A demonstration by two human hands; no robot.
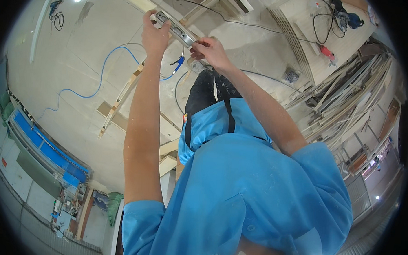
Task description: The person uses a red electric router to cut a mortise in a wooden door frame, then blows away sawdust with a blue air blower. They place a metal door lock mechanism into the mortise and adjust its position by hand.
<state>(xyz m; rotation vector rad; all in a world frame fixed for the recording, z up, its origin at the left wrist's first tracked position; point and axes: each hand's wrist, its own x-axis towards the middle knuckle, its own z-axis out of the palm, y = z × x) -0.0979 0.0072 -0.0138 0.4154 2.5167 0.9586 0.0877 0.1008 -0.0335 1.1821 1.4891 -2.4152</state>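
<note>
My left hand is closed around the far left end of a short silvery metal bar with several round holes along its face. The bar slants down to the right. At its lower right end, the fingertips of my right hand are pressed together against it. Whether they grip the bar or hold a small piece there is hidden. Behind the bar runs a pale wooden strip. Below and between my hands, a blue air blow gun hangs by its hose.
A blue hose curls across the floor on the left, near a wooden slat frame. At the right stands a pale workbench with a red-handled tool and cords. Beyond it lie stacked wood strips. A blue-covered machine stands far left.
</note>
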